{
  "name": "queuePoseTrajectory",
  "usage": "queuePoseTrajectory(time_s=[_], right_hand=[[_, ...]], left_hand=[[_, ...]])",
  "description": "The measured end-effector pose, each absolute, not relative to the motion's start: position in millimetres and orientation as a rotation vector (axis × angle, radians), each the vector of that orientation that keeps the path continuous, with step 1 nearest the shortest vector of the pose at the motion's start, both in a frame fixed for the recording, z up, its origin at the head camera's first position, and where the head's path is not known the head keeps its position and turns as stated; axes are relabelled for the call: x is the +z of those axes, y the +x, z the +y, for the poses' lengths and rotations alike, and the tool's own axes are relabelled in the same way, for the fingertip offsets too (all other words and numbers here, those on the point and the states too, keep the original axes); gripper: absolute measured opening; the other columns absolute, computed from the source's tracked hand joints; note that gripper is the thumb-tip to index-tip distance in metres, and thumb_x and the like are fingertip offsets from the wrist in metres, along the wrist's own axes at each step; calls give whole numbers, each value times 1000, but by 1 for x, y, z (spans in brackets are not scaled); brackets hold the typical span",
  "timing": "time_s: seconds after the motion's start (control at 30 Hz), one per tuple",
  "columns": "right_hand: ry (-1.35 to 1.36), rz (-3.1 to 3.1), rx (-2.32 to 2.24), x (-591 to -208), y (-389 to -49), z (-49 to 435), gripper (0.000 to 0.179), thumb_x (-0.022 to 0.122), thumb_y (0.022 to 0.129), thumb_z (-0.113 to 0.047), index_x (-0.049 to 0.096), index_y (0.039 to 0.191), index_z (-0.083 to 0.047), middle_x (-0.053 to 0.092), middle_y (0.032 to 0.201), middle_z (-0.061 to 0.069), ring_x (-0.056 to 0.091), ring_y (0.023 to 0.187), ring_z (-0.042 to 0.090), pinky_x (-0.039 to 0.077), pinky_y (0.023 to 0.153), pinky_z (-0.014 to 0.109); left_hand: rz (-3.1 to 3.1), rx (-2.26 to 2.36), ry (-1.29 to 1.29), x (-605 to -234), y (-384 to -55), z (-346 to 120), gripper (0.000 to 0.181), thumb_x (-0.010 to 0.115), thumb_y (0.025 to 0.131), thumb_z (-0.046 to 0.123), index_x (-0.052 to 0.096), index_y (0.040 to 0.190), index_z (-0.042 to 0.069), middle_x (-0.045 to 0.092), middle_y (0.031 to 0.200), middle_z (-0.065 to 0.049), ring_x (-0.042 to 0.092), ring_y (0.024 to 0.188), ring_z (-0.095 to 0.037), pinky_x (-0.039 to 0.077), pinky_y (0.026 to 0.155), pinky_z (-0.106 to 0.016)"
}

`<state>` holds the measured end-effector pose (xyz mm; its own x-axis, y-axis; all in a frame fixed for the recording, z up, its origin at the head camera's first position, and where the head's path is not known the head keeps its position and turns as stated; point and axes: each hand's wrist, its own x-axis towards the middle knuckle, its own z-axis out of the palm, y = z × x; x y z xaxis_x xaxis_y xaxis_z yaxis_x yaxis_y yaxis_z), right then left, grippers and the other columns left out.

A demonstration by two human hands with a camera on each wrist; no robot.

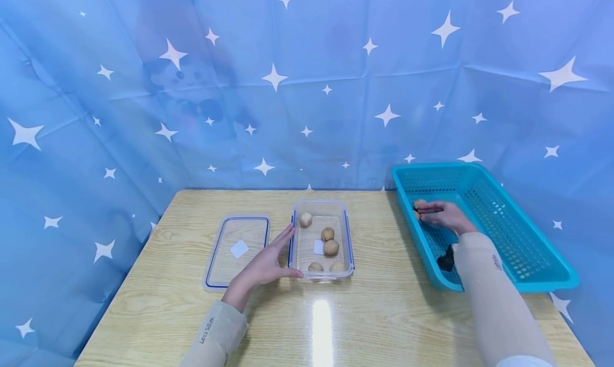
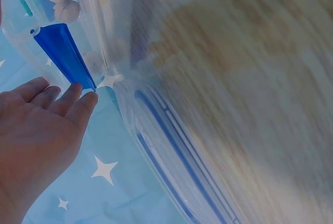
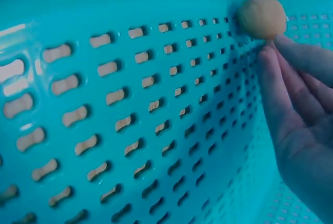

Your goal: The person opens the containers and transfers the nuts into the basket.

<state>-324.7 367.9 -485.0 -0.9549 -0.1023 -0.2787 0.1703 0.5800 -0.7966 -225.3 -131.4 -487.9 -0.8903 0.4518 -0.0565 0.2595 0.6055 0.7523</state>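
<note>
My left hand [image 1: 266,266] rests against the near left side of a clear plastic container [image 1: 350,239], fingers stretched along its wall and thumb at the front corner. In the left wrist view, its fingertips touch the blue latch [image 2: 65,55]. Inside the container lie several walnuts [image 1: 331,247] and a white square label. My right hand [image 1: 446,217] reaches into a teal basket [image 1: 537,250], by its left wall. In the right wrist view its thumb and fingertips pinch at the lower edge of a walnut [image 3: 263,17]. Another walnut [image 1: 419,203] sits close by in the head view.
A clear lid [image 1: 218,255] with a blue seal lies flat left of the container. Something black [image 1: 446,259] shows at the right wrist, inside the basket. The wooden table [image 1: 379,324] meets a blue star-patterned curtain [image 1: 326,116] at the back.
</note>
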Motion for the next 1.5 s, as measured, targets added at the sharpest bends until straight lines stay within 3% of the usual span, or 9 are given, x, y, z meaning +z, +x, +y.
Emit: queuePoseTrajectory(time_s=[0.13,0.27,0.47,0.57,0.7,0.8,0.93,1.27,1.5], right_hand=[[68,2483,-1374,-484,-324,367,57,60,101,-22,41,148,5,49,146,28,61,99,-5,58,96,30],[77,2415,-1483,-480,-326,369,58,57,102,-17,35,150,7,49,147,27,61,92,-13,58,96,26],[29,2430,-1624,-471,-327,371,59,59,101,-22,37,148,8,62,129,9,65,96,-7,57,99,30],[-2,2470,-1635,-467,-327,369,62,60,101,-26,37,148,6,60,123,-1,66,100,-4,56,98,31],[0,2501,-1633,-461,-326,364,63,59,101,-30,36,150,2,53,134,3,64,103,-7,55,100,27],[5,2505,-1665,-454,-325,359,58,58,101,-30,39,149,-2,51,139,6,63,102,-10,56,94,17],[4,2506,-1716,-445,-325,354,50,58,101,-27,45,145,-8,56,133,-2,63,102,-9,55,86,10],[-110,2581,-1719,-419,-323,331,59,63,97,-38,47,145,-8,61,122,-18,61,105,-7,55,87,11],[-190,2663,-1664,-402,-319,318,55,63,97,-37,51,143,-9,64,124,-14,60,103,-7,53,84,10]], left_hand=[[2599,1149,587,-488,-225,-132,113,86,74,42,18,161,15,8,170,-1,16,154,-34,25,123,-58],[2594,1153,583,-488,-225,-131,113,86,74,43,18,161,16,9,170,-2,16,154,-35,25,122,-59],[2587,1153,584,-487,-224,-131,114,86,74,43,17,161,16,8,170,-2,16,154,-35,24,122,-59],[2592,1143,584,-487,-225,-131,114,86,74,44,16,161,17,6,170,0,16,155,-34,25,122,-58],[2596,1130,581,-487,-225,-132,114,85,74,44,16,161,18,6,170,2,15,155,-32,24,123,-57],[2596,1139,583,-487,-225,-132,114,85,74,44,17,161,17,7,170,0,15,155,-33,24,123,-58],[2589,1150,580,-486,-224,-132,114,86,73,44,17,161,17,8,170,-1,15,155,-34,23,123,-58],[2587,1156,574,-487,-225,-131,115,86,73,44,17,161,17,7,170,0,15,155,-34,23,123,-59],[2584,1156,571,-487,-225,-132,115,86,73,44,17,161,17,7,170,1,14,155,-34,23,123,-59]])
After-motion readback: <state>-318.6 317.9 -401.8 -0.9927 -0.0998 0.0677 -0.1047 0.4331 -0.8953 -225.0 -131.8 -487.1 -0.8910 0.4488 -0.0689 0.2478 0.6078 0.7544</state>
